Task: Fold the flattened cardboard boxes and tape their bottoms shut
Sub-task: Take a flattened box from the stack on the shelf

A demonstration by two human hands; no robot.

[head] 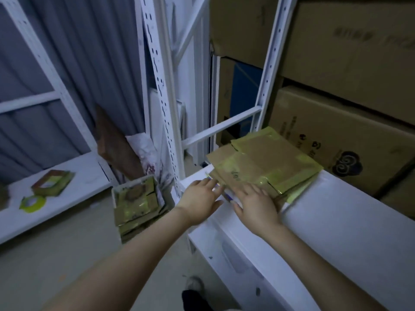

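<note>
- The stack of flattened boxes (267,164), brown card patched with yellow-green tape, lies on a white shelf (336,221) in front of large stored cartons (336,135).
- The stack sits straight ahead of both hands and slightly to the right. Its long axis runs on a diagonal from near-left to far-right.
- The right hand (257,206) is the nearer one. Its fingers are spread and fairly straight, lying on the stack's near edge and gripping nothing.
- The left hand (201,199) is also flat with straight fingers. Its tips are at the stack's near-left corner, though blur hides whether they touch the card or only the shelf.
- I judge this to be the pick-up of the next flat box. The top sheet likely has to be slid or lifted towards the person along that diagonal.
- The tape roll (33,203) lies well apart, on the low shelf (85,173) to the left, beside an opened box (52,182).
</note>
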